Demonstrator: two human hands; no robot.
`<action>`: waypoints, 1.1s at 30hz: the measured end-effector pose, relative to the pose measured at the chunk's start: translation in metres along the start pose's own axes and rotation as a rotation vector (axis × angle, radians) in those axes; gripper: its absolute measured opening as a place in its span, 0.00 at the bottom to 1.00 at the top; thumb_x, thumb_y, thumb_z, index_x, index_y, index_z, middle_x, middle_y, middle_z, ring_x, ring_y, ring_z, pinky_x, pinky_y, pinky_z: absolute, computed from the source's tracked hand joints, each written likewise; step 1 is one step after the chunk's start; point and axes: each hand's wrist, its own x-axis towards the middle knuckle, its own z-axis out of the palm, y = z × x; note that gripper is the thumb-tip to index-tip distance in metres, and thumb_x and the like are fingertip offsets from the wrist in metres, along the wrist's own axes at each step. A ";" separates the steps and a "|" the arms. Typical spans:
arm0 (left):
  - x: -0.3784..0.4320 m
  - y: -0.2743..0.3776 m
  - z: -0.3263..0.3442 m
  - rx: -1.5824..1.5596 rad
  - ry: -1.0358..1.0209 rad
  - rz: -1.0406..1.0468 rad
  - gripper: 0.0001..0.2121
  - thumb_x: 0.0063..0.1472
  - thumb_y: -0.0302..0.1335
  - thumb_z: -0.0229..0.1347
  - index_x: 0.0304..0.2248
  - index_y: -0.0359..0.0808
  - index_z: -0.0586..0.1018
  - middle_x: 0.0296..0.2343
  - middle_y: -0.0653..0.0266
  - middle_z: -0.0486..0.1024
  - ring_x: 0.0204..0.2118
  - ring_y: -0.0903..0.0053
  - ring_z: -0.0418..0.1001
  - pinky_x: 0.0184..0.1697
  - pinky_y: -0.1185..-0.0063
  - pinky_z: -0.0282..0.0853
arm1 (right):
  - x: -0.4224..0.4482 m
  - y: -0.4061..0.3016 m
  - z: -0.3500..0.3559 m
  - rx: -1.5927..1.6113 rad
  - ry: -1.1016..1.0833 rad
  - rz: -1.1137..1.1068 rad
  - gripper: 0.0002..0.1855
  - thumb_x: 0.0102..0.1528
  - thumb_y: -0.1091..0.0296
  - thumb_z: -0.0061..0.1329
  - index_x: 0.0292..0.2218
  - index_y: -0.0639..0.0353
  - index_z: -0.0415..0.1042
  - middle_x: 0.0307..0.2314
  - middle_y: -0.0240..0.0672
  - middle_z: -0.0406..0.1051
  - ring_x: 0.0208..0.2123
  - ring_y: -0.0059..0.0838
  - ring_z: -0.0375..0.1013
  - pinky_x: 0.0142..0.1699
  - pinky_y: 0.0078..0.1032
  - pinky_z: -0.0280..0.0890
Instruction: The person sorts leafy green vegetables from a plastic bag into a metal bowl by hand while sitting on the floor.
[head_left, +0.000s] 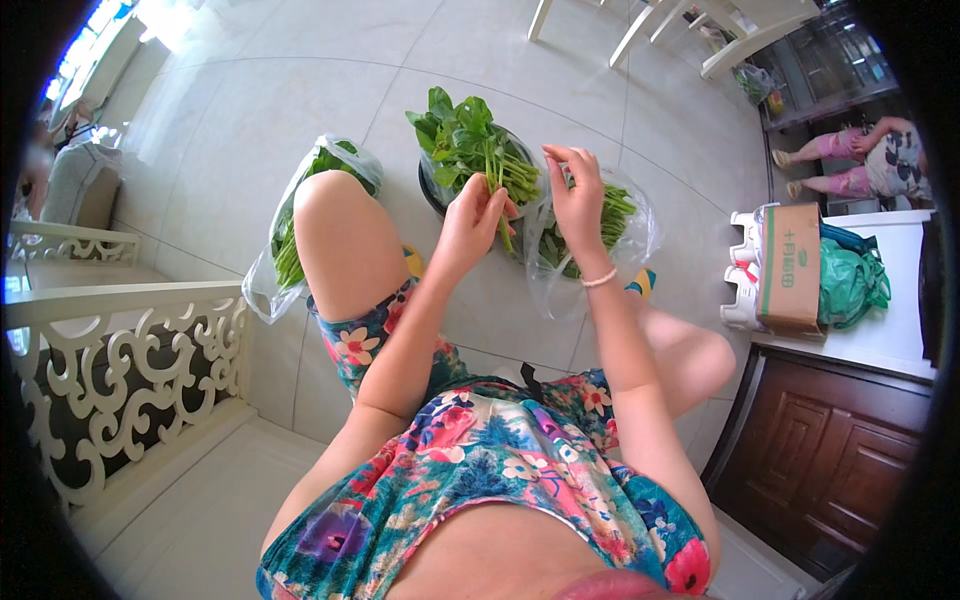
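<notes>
My left hand (477, 217) is closed around the stems of some leafy greens (491, 161), held over a dark round container (430, 187) between my knees. More greens with cut-looking stems (523, 178) lie in that container. To the right, my right hand (576, 187) is raised with its thumb and fingertips close together; whether something small is between them cannot be told. Under and beside it lies a clear plastic bag (641, 225) with more greens (613, 214). Another clear bag (262, 277) of greens (287, 251) rests by my left knee, partly hidden by it.
A white openwork panel (142, 375) stands at the left. At the right, a cardboard box (789, 270) and a green plastic bag (847, 281) sit by a white surface (911, 300), near white stools (741, 300). White chair legs (634, 34) are ahead. Another person (862, 157) is at far right.
</notes>
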 end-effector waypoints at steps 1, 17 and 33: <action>-0.001 0.004 0.001 0.015 -0.007 -0.029 0.06 0.63 0.24 0.42 0.29 0.30 0.64 0.22 0.60 0.71 0.21 0.83 0.69 0.25 0.83 0.68 | 0.006 -0.013 -0.011 0.002 0.012 -0.114 0.11 0.46 0.80 0.49 0.34 0.58 0.71 0.28 0.35 0.67 0.34 0.34 0.64 0.41 0.29 0.59; -0.003 0.007 0.011 -0.363 -0.217 -0.069 0.12 0.65 0.30 0.38 0.36 0.29 0.68 0.26 0.60 0.71 0.24 0.83 0.66 0.30 0.81 0.68 | 0.018 -0.018 -0.033 -0.228 -0.035 -0.544 0.13 0.41 0.77 0.53 0.31 0.55 0.70 0.31 0.30 0.65 0.37 0.32 0.63 0.42 0.29 0.57; -0.007 0.010 0.016 -0.623 -0.307 -0.088 0.12 0.66 0.30 0.35 0.39 0.30 0.66 0.31 0.56 0.71 0.29 0.80 0.68 0.34 0.81 0.67 | 0.001 -0.041 -0.051 -0.267 0.054 -0.577 0.15 0.37 0.77 0.54 0.31 0.58 0.70 0.28 0.28 0.66 0.35 0.30 0.65 0.43 0.33 0.57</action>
